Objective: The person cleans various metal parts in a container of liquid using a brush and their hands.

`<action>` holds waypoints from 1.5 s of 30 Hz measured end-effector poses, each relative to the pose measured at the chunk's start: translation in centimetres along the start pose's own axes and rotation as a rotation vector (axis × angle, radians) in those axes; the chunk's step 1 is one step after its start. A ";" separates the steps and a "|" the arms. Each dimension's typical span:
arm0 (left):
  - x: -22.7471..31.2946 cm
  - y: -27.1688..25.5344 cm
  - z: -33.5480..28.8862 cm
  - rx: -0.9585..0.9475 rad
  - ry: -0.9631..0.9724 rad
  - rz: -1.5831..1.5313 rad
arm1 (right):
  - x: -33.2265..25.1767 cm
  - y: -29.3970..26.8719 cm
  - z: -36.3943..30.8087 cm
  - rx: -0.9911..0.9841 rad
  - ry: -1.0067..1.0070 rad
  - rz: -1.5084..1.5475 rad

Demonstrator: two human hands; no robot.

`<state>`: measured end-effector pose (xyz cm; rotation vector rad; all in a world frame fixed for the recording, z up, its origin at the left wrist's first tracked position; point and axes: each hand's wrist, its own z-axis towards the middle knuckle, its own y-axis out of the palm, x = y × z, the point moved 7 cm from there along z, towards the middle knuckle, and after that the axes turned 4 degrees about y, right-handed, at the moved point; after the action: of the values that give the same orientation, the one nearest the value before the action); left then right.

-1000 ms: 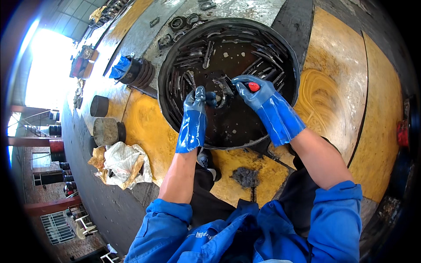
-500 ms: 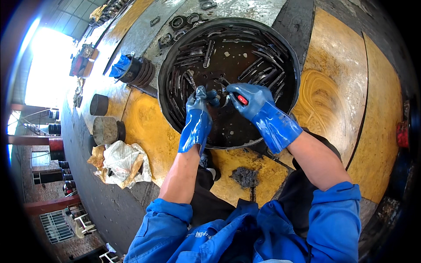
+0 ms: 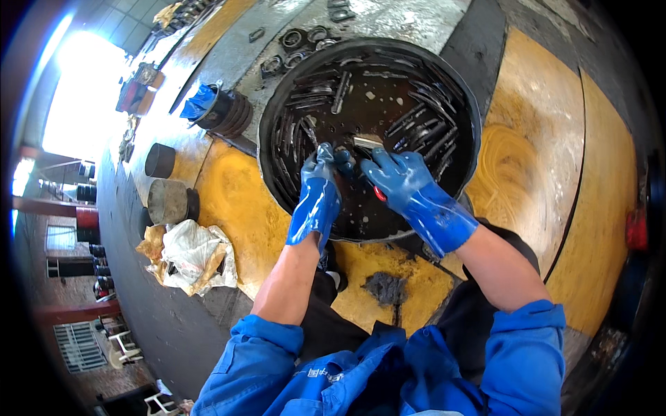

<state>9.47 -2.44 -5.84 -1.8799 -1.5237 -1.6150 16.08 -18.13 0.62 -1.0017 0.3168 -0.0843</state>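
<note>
Both my hands wear blue rubber gloves and work over a large round black tub of dark, oily liquid. My right hand is closed on a red-handled tool, its grip mostly hidden under the palm. A pale, flat metal piece shows just beyond those fingers; whether it belongs to the tool I cannot tell. My left hand has its fingers curled around a dark, oily part, largely hidden by the glove. Long, dark, curved metal pieces lie around the tub's inner edge.
Ring-shaped metal parts lie beyond the tub. At the left stand a dark bucket with a blue lining, short cylinders and a crumpled white bag. A grey, fuzzy clump lies near my feet on yellow floor sheets.
My right hand has turned, and the red handle now sits lower under its palm. The pale metal piece has come into sight beyond its fingers. The whole view has shifted slightly.
</note>
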 end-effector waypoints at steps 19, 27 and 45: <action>5.2 -0.7 -1.7 -0.033 0.095 0.271 | 3.2 -5.8 0.7 0.249 0.100 0.119; 20.7 4.0 10.3 -0.036 0.597 0.407 | 4.2 -7.5 0.2 0.294 0.123 0.188; -11.7 4.7 0.7 -0.415 0.120 1.403 | 16.5 -7.9 -3.3 0.379 1.036 0.822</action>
<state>15.38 -10.28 -13.82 -2.0794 0.3516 -1.2172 31.34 -28.57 1.94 -0.3163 1.5721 0.0931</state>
